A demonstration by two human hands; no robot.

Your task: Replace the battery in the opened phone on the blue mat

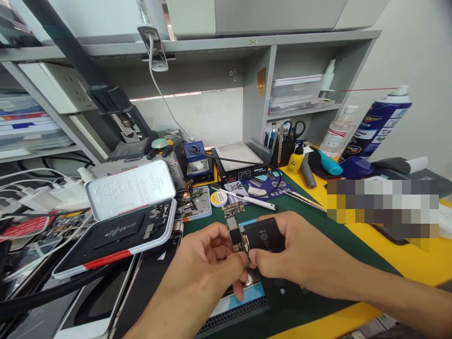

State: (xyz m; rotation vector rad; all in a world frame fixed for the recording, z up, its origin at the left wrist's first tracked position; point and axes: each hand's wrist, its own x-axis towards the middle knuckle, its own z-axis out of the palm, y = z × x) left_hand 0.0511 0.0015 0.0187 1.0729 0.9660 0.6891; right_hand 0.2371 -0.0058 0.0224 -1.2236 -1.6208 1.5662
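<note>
Over the green mat (335, 245) my left hand (206, 266) pinches a small phone logic board (233, 209), which stands up beyond the thumb and fingers. My right hand (294, 249) grips a black phone battery (265, 234), thumb on its face near the lower left edge. Both thumb tips meet where the board's lower end lies against the battery's side; whether the parts are joined there I cannot tell. Beneath the hands lie a blue-and-white piece (243, 301) and a dark flat panel (284, 294), both partly hidden.
An open metal tin (116, 235) with small parts sits at left, beside stacked phones and cables. Behind are a soldering station (198, 162), a heating plate (240, 160), a white pen-shaped tool (247, 197) and a yellow bottle (295, 161). A spray can (376, 125) stands right.
</note>
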